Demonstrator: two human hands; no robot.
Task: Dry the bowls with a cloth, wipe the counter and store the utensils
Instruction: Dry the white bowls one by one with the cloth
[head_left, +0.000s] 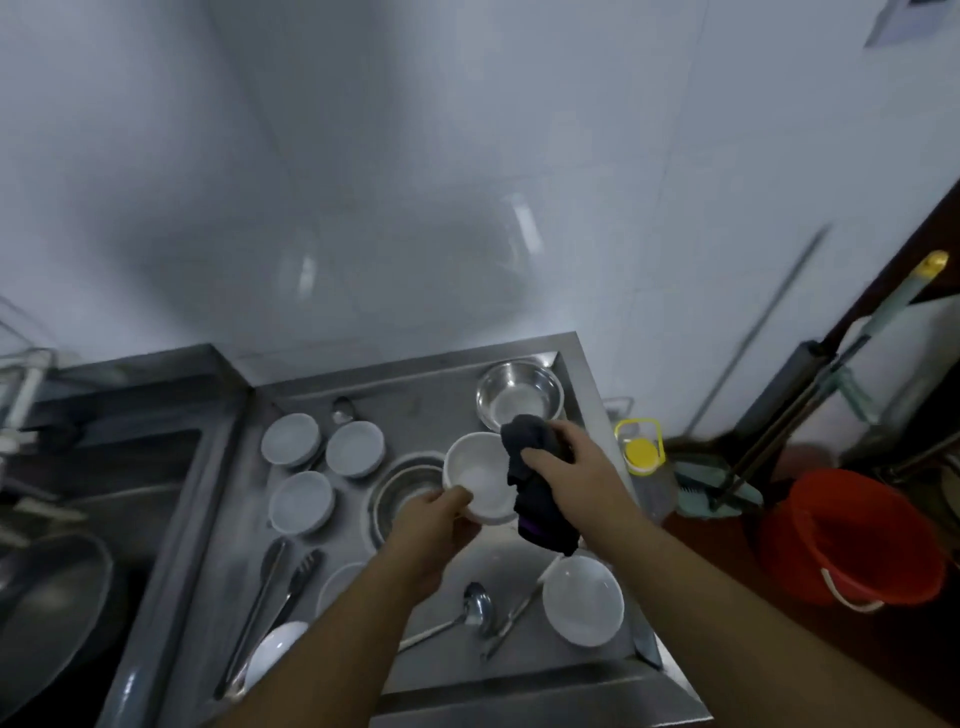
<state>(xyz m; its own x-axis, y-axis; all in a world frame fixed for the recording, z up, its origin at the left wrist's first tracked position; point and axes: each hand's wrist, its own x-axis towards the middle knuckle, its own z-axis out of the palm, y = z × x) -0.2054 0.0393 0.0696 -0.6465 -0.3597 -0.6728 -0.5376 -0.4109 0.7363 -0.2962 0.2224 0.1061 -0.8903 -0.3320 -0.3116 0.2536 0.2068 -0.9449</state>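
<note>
My left hand (434, 525) grips the near rim of a white bowl (475, 475), held above the steel counter (441, 405). My right hand (563, 462) holds a dark cloth (540, 519) bunched against the bowl's right rim; the cloth's tail hangs down. Three small white bowls (291, 439) (356, 448) (301, 501) stand at the counter's left. Another white bowl (582, 600) sits at the near right. A steel bowl (519, 397) stands at the back right, and a second steel bowl (402, 493) lies partly under the held bowl.
Tongs (270, 597), a ladle (472, 608) and a thin utensil (511, 618) lie on the near counter, a spoon (343, 409) at the back. A sink with a dark pan (47, 613) is left. A yellow-capped bottle (641, 452), red bucket (847, 535) and mop are right.
</note>
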